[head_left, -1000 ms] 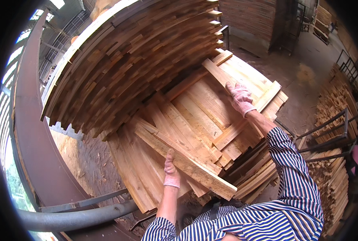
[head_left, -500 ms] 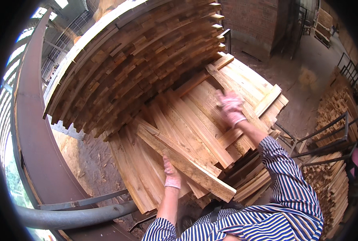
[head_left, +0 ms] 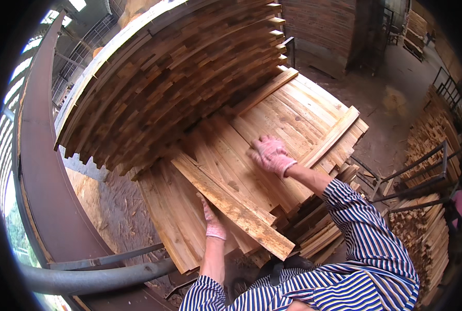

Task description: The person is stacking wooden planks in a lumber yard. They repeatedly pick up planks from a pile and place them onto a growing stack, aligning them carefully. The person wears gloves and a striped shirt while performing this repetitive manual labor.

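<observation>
Pulling back from the far edge, your gloved right hand now lies spread, probably pressing, mid-stack on the pale flat wooden boards, while your left hand stays gripping the long rough diagonal plank.

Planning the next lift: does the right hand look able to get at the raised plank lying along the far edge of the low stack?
Probably yes: the right hand rests flat on the boards, and nothing lies between it and the raised plank.
</observation>
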Demonstrator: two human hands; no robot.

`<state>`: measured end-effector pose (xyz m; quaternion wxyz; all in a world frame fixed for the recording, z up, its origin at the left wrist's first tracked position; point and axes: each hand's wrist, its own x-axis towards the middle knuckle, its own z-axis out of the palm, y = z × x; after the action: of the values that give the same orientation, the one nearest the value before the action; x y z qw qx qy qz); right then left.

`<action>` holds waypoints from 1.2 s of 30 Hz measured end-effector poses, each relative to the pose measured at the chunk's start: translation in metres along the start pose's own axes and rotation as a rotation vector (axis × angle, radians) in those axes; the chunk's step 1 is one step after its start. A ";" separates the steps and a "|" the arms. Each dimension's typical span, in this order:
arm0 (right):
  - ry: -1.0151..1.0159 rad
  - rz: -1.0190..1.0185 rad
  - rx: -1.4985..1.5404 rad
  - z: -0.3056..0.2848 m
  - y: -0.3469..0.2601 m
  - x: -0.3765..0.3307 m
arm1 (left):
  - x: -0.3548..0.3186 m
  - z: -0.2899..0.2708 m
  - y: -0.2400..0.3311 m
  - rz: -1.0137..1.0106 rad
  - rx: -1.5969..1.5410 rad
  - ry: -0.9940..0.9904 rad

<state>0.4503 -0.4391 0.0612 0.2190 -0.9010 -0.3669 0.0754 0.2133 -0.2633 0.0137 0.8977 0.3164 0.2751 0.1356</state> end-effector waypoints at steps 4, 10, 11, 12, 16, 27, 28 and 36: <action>-0.219 -0.168 0.343 -0.021 -0.085 -0.043 | 0.021 -0.005 -0.009 -0.070 -0.341 -0.422; -0.262 0.003 0.236 -0.057 -0.031 -0.053 | 0.031 0.117 -0.052 -0.087 0.003 -0.080; -0.244 -0.101 0.317 -0.059 -0.072 -0.045 | 0.069 0.005 -0.044 0.078 -0.036 -0.135; -0.303 0.086 0.418 -0.076 -0.048 -0.046 | 0.082 0.023 -0.061 -0.177 -0.395 -0.624; -0.103 0.071 0.438 -0.062 0.037 -0.010 | 0.097 -0.019 -0.100 0.158 0.052 -0.074; 0.026 -0.134 -0.060 -0.016 0.027 0.017 | 0.147 -0.066 -0.133 -0.234 -0.382 -0.471; 0.026 -0.199 -0.013 -0.010 0.026 0.005 | 0.147 -0.032 -0.136 -0.275 -0.384 -0.525; -0.070 0.042 0.540 -0.060 0.018 -0.028 | 0.118 -0.004 -0.145 -0.432 -0.509 -0.720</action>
<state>0.4591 -0.4905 0.1063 0.4367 -0.8142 -0.3223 0.2061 0.3166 -0.3228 -0.1300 0.9922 0.0495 -0.0354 -0.1087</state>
